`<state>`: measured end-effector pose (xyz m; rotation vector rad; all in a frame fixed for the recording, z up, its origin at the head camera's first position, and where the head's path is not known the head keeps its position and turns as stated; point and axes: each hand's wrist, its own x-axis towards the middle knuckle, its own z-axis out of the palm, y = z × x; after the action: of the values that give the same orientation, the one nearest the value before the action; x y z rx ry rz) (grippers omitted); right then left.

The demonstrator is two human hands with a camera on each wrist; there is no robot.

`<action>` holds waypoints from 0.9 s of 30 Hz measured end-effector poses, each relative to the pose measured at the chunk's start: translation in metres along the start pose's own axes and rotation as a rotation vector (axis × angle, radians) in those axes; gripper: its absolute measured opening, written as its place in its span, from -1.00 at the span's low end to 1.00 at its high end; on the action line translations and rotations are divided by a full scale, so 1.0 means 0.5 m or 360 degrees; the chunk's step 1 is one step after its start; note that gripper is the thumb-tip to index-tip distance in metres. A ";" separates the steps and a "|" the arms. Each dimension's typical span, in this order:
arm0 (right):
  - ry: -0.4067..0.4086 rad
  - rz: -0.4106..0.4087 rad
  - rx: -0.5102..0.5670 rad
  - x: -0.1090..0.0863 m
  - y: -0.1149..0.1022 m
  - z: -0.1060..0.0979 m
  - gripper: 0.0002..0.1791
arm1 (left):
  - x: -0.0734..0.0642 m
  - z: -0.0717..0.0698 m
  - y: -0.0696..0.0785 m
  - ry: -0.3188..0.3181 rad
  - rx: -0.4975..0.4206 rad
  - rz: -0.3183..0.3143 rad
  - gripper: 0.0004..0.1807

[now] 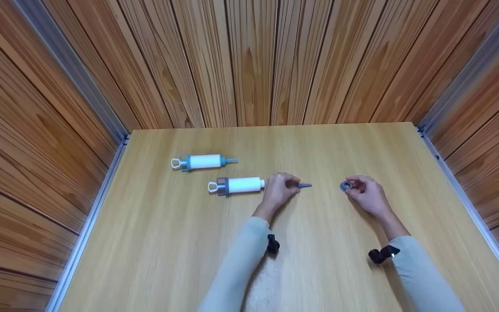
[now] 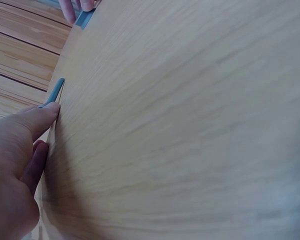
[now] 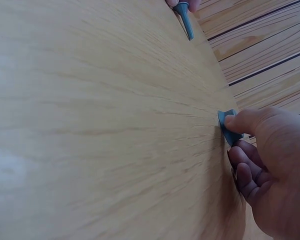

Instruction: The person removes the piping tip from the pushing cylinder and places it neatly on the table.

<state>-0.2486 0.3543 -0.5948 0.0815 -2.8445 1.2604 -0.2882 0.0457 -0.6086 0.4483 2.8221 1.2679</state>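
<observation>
In the head view my left hand (image 1: 279, 190) pinches a grey-blue tapered nozzle (image 1: 305, 185), whose thin tip points right. Just left of that hand lies a syringe-like tube (image 1: 244, 185) with a white barrel, a grey collar and a white pull handle. Its right end is bare white and partly hidden by my fingers. Farther right, my right hand (image 1: 368, 196) holds a grey-blue ring-shaped cap (image 1: 345, 186) between thumb and fingers, its round opening showing. The right wrist view has the same flared cap (image 3: 230, 131) close over the tabletop. Only the nozzle's tip (image 2: 57, 89) shows in the left wrist view.
A second syringe-like tube (image 1: 205, 161), with blue collar and nozzle fitted, lies behind and left of the first. Wood-panelled walls (image 1: 249, 60) enclose the wooden table (image 1: 154, 260) at the back and sides. Metal rails (image 1: 89, 216) run along its side edges.
</observation>
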 end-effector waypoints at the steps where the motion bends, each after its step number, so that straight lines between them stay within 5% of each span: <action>1: 0.0004 -0.0001 -0.0007 0.000 0.001 0.000 -0.56 | 0.001 0.000 -0.001 0.0004 0.0003 0.0009 -0.73; 15: -0.0137 0.0024 0.0086 0.003 -0.014 -0.031 -0.41 | 0.003 -0.025 0.018 -0.0036 -0.0126 -0.0098 -0.63; 27: -0.0135 -0.0026 0.0090 0.020 -0.049 -0.051 -0.42 | 0.006 -0.082 0.035 -0.0022 -0.0085 -0.0027 -0.63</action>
<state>-0.2568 0.3564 -0.5590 0.1630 -2.8723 1.3667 -0.2919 0.0277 -0.5678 0.4290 2.7672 1.3278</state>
